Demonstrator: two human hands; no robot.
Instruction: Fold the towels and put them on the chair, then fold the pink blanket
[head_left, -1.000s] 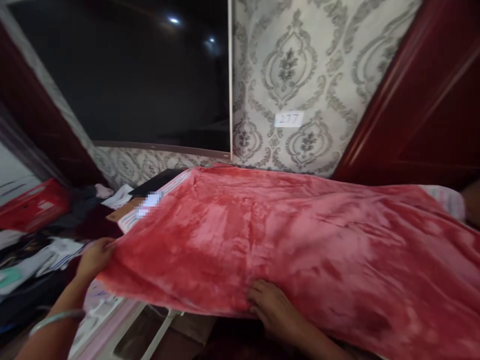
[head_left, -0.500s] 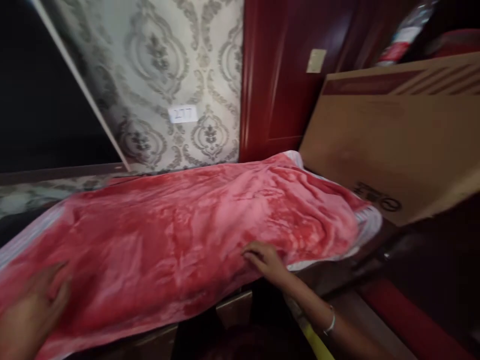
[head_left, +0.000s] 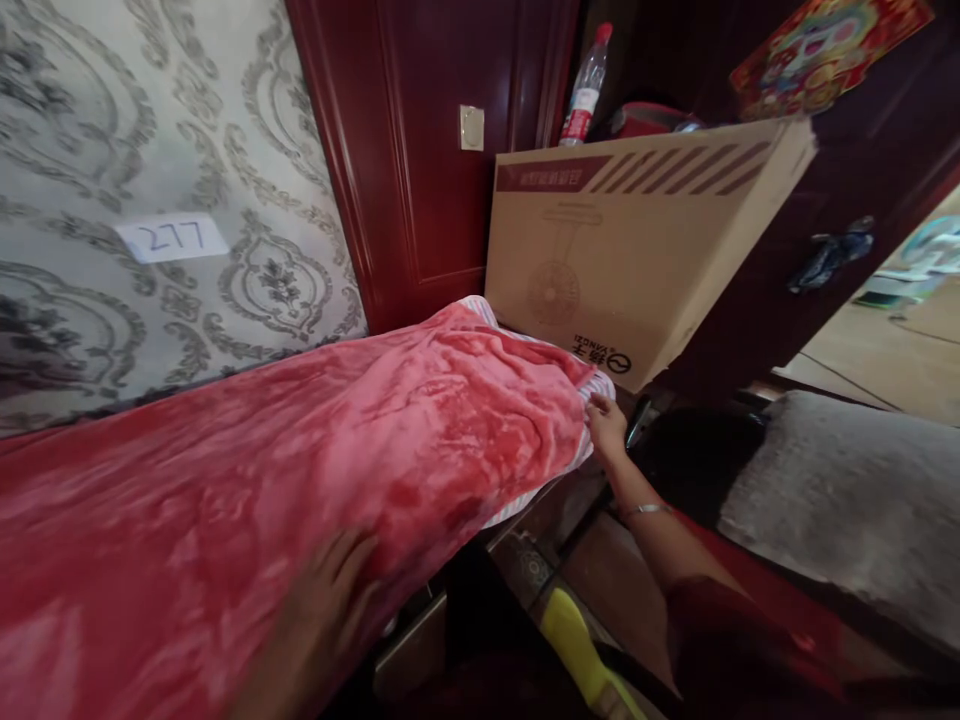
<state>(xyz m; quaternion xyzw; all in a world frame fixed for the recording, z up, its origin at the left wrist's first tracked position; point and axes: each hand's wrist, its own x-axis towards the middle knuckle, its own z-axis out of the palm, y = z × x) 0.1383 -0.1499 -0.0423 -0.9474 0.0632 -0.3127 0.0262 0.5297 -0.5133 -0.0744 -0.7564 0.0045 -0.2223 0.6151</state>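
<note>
A pink-red plush blanket [head_left: 360, 430] with a striped, pale trim [head_left: 517, 507] is spread over a long surface along the wall. My right hand [head_left: 607, 428] is at the blanket's far right corner, its fingers closed on the striped edge. Nearer to me, my left hand [head_left: 322, 595] rests on the front part of the blanket, slightly blurred, with the fingers stretched out. Folds and wrinkles bunch up toward the right end of the plush.
A large cardboard box [head_left: 600, 250] stands against the blanket's right end, with a plastic bottle [head_left: 585, 95] behind it. A grey furry cushion [head_left: 855, 500] lies at right. Below is a yellow object [head_left: 574, 640]. Patterned wallpaper bears a number label [head_left: 172, 238].
The view has swung right. My right hand has gone from the blanket's front edge to its right corner and closed on the trim. My left hand has shifted right along the blanket.
</note>
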